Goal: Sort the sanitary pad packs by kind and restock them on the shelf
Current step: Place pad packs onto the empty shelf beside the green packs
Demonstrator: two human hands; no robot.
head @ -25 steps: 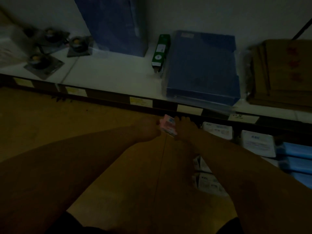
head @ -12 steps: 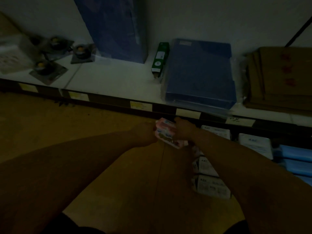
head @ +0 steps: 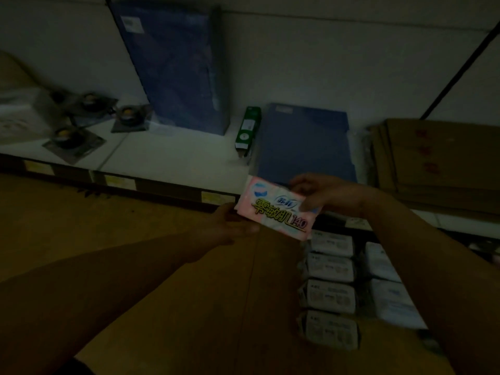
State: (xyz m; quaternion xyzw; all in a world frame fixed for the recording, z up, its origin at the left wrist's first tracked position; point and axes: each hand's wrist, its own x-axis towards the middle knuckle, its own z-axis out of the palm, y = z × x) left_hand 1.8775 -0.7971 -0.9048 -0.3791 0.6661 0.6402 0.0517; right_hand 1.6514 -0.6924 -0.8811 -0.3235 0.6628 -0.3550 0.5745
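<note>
- Pink pad pack (head: 276, 209) is being held in the air between both hands, printed face up, just in front of the shelf (head: 167, 161) edge and above the rows of white packs (head: 330, 267) on the lower level.
- Left hand (head: 232, 226) is gripping its lower-left end, fingers underneath; right hand (head: 319, 193) is pinching the upper-right end, thumb lying on the printed face.
- Judging it light and soft: film wrap likely slippery, body yielding under pressure.
- Taking it by the short ends or across the flat faces is looking safest; squeezing the middle is risking a buckle.
- Dim light is hiding finer finger detail.
</note>
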